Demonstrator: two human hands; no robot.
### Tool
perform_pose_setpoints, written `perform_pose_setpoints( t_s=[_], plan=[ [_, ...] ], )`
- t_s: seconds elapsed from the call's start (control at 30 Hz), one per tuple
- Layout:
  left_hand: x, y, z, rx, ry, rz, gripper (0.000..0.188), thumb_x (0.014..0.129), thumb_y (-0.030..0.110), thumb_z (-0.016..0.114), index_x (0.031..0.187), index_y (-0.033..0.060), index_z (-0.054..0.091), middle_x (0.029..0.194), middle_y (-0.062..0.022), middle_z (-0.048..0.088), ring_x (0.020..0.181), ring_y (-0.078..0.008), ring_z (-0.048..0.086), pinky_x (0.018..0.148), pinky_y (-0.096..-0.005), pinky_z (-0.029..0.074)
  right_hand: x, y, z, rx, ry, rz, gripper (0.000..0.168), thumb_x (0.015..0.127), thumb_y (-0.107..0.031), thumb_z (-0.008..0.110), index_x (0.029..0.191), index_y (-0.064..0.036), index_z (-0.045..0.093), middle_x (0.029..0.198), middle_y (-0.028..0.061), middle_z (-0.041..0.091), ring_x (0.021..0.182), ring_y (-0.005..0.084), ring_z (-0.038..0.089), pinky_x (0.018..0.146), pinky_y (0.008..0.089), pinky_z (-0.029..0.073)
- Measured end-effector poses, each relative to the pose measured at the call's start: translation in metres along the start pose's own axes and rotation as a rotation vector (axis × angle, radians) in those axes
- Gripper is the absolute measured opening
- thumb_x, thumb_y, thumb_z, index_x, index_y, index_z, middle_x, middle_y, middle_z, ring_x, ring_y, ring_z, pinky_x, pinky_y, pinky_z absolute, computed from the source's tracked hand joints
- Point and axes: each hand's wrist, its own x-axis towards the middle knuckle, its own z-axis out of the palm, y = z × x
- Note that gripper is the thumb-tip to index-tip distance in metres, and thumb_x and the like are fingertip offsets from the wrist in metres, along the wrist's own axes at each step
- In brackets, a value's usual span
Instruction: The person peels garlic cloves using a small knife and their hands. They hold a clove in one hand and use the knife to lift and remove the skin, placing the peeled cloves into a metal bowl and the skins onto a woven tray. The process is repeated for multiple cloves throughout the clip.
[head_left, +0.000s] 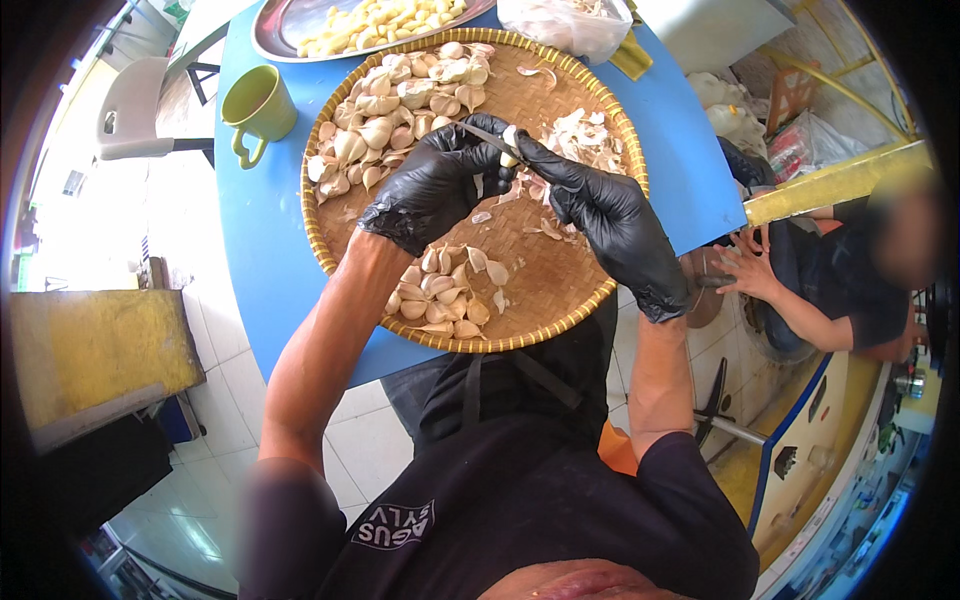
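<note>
My two hands, in black gloves, meet above a round woven bamboo tray (540, 289). A whitish garlic clove (510, 142) sits between their fingertips. A small knife (484, 137) lies across the clove, its narrow blade slanting over my left hand (442, 176). The fingers of my left hand are curled at the clove. My right hand (604, 206) grips at the knife's right end, with the handle hidden by the glove. On the tray, unpeeled garlic (375, 131) is heaped at the far left, loose cloves (442, 296) lie at the near edge, and papery skins (581, 142) cover the right.
The tray rests on a blue table (259, 247), its near rim overhanging the edge. A green mug (259, 109) stands left. Behind are a metal platter (274, 34) of peeled cloves and a plastic bag (570, 26). Another person (817, 292) sits at the right.
</note>
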Motion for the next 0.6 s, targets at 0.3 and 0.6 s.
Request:
perform_pose_setpoints(
  t_s=[0.3, 0.6],
  plan=[
    [0.002, 0.002, -0.001, -0.015, -0.064, -0.056, 0.025, 0.086, 0.011, 0.065, 0.11, 0.0046, 0.058, 0.094, -0.0014, 0.064, 0.082, -0.0125, 0.062, 0.074, -0.0274, 0.053, 0.003, 0.014, -0.008, 0.093, 0.037, -0.012, 0.034, 0.097, -0.009, 0.048, 0.131, -0.008, 0.053, 0.127, 0.0062, 0.06, 0.106, 0.0132, 0.06, 0.087, 0.0273, 0.047],
    [-0.001, 0.001, 0.004, -0.064, -0.044, -0.025, 0.019, 0.087, 0.006, 0.062, 0.105, 0.0009, 0.058, 0.09, -0.0053, 0.063, 0.084, -0.016, 0.063, 0.076, -0.0297, 0.054, -0.002, 0.004, 0.003, 0.017, -0.009, -0.03, 0.034, 0.098, -0.009, 0.048, 0.132, -0.008, 0.053, 0.134, 0.0034, 0.054, 0.071, 0.0044, 0.044, 0.065, 0.021, 0.042]
  ],
)
